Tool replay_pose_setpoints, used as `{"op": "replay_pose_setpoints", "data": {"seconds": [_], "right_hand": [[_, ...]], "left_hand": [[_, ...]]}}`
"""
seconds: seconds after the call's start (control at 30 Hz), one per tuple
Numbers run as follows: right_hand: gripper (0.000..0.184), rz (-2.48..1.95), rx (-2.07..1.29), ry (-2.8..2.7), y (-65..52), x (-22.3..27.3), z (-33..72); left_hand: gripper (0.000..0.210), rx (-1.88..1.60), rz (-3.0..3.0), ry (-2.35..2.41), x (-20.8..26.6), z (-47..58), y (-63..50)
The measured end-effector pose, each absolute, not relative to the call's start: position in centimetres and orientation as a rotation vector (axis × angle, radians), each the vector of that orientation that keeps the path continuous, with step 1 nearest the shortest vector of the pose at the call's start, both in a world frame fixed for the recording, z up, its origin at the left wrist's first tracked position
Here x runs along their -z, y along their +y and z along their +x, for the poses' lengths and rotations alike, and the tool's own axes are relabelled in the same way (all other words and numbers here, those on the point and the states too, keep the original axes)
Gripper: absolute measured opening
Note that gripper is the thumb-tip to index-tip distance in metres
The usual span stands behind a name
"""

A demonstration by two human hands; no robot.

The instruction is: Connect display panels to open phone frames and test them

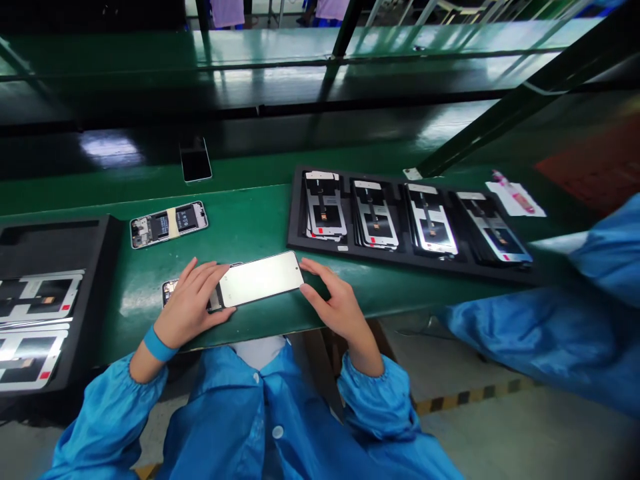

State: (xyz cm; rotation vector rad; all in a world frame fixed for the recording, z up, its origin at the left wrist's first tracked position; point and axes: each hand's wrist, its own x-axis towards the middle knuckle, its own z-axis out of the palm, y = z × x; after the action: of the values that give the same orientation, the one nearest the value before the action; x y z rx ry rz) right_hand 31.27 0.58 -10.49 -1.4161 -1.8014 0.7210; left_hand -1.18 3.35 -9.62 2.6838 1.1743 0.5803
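Note:
A lit white phone screen lies at a slant near the table's front edge, joined at its left end to an opened phone body. My left hand spans that body, thumb at the lower edge and fingers across the top, covering most of it. My right hand is at the screen's right end, with index finger and thumb apart near its corners. Above my left hand rests another opened phone, a cream strip across its battery. A blue band circles my left wrist.
On the right, a black foam tray holds several stacks of screen panels. Another black tray with panels stands at the left. A dark-screened phone lies further back. A pink tube rests on white paper. A blue-sleeved person is at right.

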Motion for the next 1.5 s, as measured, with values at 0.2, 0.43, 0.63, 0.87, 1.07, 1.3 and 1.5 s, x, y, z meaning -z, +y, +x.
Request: {"op": "replay_pose_setpoints", "data": {"seconds": [0.2,0.43,0.63,0.87,1.07,1.3,1.5], "right_hand": [[0.045,-1.438,-0.599,-1.863,0.7,10.4,30.5],[0.053,-1.476,-0.660,-1.764,0.4,11.0,31.0],[0.053,-1.468,-0.704,-1.724,0.6,11.7,31.5],[0.049,-1.450,-0.710,-1.704,0.7,11.9,31.6],[0.049,-1.421,-0.742,-1.686,0.8,11.8,31.5],[0.054,-1.392,-0.794,-1.618,1.0,12.3,31.6],[0.054,-1.367,-0.780,-1.618,1.3,12.7,31.6]], "left_hand": [[0.067,-0.535,2.653,1.193,9.8,-1.2,3.6],[0.086,-0.459,2.608,1.230,8.8,-3.3,3.3],[0.070,-0.275,2.558,1.312,7.9,-6.8,2.2],[0.066,-0.278,2.524,1.264,7.8,-5.3,2.5],[0.064,-0.311,2.507,1.252,8.5,-5.5,3.2],[0.082,-0.354,2.492,1.275,8.4,-6.7,2.9],[0.060,-0.366,2.455,1.341,8.7,-7.9,2.5]]}}
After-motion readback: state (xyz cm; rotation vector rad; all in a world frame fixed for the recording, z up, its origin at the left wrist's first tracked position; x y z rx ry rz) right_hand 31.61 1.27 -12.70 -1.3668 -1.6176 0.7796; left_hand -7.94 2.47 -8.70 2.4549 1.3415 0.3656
